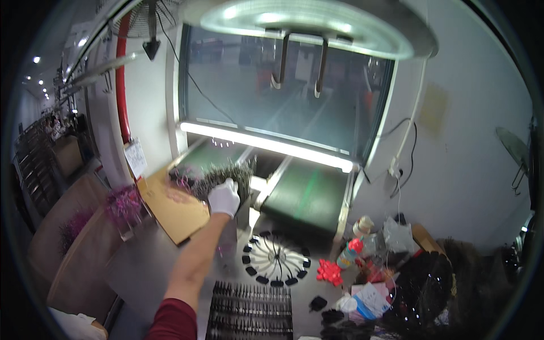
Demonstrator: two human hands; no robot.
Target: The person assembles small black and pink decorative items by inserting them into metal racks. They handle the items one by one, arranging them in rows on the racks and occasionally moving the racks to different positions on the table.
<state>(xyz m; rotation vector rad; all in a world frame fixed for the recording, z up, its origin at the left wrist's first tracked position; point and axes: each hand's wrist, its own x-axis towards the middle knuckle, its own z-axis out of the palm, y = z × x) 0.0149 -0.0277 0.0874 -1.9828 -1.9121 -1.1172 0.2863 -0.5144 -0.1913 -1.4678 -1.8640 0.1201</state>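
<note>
Several rows of thin dark spikes (249,293) stand in a black rack (214,315), at six o'clock from the middle of the view, on a grey table (139,272). Just right of it, toward five o'clock, lies a small black piece (318,304), and past that a white-and-blue packet (371,300). At four o'clock a large black plastic bag (422,283) bulges with glints on its skin; its contents are hidden.

Beyond the rack, also at six, black tabs form a ring (276,281) on a bright patch. A red bow (330,272) sits at five o'clock, and another tops a bottle (345,259) near it. Behind the bottle, at four, stands a white tub (362,226); just beside it, a clear plastic bag (399,235).

At eight o'clock the left hand (225,198), in a white glove, reaches to a grey box (242,218) packed with dark bristly stems (226,174). Its fingers bend at the stems; whether they grip any, I cannot tell. The right hand is out of sight, its state unknown.

Left of that box, between eight and nine, tan cardboard (175,209) lies near pink-purple tinsel (124,201). Farther off, a green conveyor belt (306,195) runs at four o'clock, below a glowing tube light (266,146) and a window (283,96) at twelve.
</note>
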